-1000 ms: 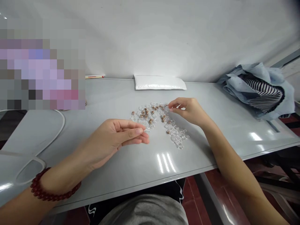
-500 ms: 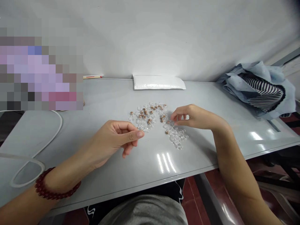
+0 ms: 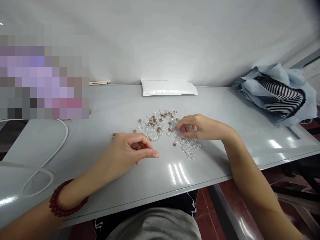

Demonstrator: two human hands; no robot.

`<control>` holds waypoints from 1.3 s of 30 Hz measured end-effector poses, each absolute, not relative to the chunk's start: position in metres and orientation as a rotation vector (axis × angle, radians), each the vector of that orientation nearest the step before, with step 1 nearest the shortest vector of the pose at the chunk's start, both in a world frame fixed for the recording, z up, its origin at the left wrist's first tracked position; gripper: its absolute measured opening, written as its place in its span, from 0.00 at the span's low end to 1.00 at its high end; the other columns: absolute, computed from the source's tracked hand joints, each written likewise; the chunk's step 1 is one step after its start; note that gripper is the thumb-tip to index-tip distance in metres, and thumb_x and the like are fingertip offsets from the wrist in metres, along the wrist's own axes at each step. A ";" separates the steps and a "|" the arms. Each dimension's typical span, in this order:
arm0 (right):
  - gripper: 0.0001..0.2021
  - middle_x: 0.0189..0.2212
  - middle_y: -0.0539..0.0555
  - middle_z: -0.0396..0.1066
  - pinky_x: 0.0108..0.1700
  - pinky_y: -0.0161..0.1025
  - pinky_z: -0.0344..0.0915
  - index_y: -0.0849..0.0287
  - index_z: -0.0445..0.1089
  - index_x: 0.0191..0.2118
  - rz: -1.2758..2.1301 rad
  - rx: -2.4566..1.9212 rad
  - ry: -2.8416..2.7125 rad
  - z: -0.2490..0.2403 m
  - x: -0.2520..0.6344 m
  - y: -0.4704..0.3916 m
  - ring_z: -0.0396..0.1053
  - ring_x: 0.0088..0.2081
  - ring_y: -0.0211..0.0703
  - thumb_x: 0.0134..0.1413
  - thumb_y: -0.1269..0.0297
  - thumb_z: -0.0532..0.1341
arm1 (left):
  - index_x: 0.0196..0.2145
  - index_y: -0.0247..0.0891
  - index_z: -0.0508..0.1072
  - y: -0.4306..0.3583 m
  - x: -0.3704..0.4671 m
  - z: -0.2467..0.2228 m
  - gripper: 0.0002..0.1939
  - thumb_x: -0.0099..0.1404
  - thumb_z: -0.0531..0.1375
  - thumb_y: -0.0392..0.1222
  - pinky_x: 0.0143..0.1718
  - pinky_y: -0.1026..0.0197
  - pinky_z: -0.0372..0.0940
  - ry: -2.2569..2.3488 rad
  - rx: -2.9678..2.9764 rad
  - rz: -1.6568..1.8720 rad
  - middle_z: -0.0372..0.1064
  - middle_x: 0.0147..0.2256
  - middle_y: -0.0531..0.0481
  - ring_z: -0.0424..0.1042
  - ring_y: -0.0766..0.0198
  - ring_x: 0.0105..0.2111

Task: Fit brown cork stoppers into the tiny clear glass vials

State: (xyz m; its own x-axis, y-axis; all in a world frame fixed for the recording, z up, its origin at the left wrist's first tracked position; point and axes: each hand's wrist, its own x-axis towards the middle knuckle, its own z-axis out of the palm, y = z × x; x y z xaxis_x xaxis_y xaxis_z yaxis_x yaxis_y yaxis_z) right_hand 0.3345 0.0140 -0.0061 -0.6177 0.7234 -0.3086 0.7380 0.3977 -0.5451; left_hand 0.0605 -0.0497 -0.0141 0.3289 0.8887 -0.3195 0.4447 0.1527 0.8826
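A loose pile of small clear pieces (image 3: 157,131), several with brown cork-like stoppers, lies mid-table; they look like tiny bottles. My left hand (image 3: 136,148) is in front of the pile's left side, its fingers curled and thumb tip against the index finger; anything pinched there is hidden. Touching the right part of the pile, my right hand (image 3: 193,127) has its fingers bent toward the thumb, around clear pieces too small to separate. A stoppered piece (image 3: 175,144) lies just below its fingertips. Clear pieces without visible stoppers (image 3: 190,146) spread beneath that hand.
A white padded packet (image 3: 170,88) rests against the wall. Blue cloth with a striped lining (image 3: 280,93) is heaped at the right. A white cable (image 3: 66,133) loops at the left, below a blurred-out area. A thin stick-like item (image 3: 99,83) lies along the back edge.
My left hand has moved slightly down and right, uncovering stoppered pieces at its upper edge. My right hand has shifted a little left, and stoppered pieces near its fingertips have moved.
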 end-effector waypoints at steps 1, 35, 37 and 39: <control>0.14 0.37 0.54 0.75 0.35 0.38 0.65 0.60 0.75 0.45 -1.045 1.350 2.610 -0.006 0.334 0.014 0.69 0.33 0.40 0.57 0.59 0.62 | 0.21 0.39 0.76 -0.051 0.062 -0.014 0.11 0.52 0.69 0.48 0.19 0.68 0.53 1.296 1.518 0.514 0.63 0.16 0.58 0.58 0.72 0.18; 0.09 0.26 0.49 0.72 0.31 0.35 0.66 0.62 0.73 0.41 -2.357 1.287 2.512 -0.026 0.274 -0.029 0.67 0.26 0.33 0.58 0.62 0.65 | 0.29 0.40 0.80 -0.054 0.069 -0.017 0.08 0.59 0.61 0.43 0.27 0.69 0.65 1.265 1.563 0.520 0.73 0.21 0.56 0.69 0.70 0.22; 0.09 0.25 0.49 0.71 0.31 0.35 0.65 0.62 0.74 0.40 -2.332 1.319 2.562 -0.026 0.275 -0.028 0.67 0.26 0.33 0.58 0.61 0.65 | 0.33 0.40 0.81 -0.054 0.068 -0.017 0.10 0.62 0.60 0.44 0.27 0.68 0.66 1.252 1.634 0.560 0.74 0.23 0.55 0.70 0.69 0.22; 0.08 0.24 0.48 0.70 0.30 0.34 0.63 0.62 0.74 0.38 -2.283 1.368 2.618 -0.026 0.274 -0.028 0.66 0.25 0.33 0.59 0.62 0.65 | 0.35 0.40 0.81 -0.054 0.068 -0.017 0.11 0.63 0.59 0.44 0.28 0.67 0.67 1.274 1.686 0.606 0.75 0.24 0.54 0.70 0.68 0.23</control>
